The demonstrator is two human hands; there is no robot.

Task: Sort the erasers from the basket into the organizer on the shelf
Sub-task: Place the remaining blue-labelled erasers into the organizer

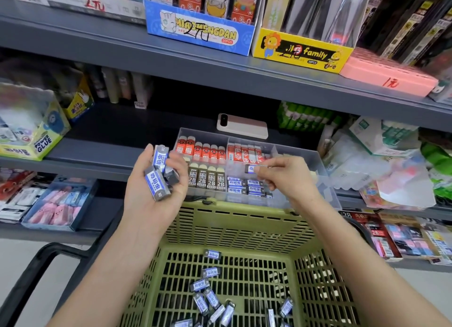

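Observation:
A clear plastic organizer [325,180] stands on the middle shelf, its compartments holding red, black 2B and blue-and-grey erasers. My left hand [156,187] is palm up in front of it and grips several blue-and-grey erasers [157,182]. My right hand [286,175] pinches one blue-and-grey eraser [250,169] above the compartment where like erasers [245,187] lie stacked. Below, the green basket [234,226] holds several more of these erasers [210,299] loose on its bottom.
A phone [242,126] lies on the shelf behind the organizer. A Power Glue box [36,136] stands at the left, packaged goods at the right. The upper shelf edge [220,74] overhangs. The basket's black handle [31,273] juts out at lower left.

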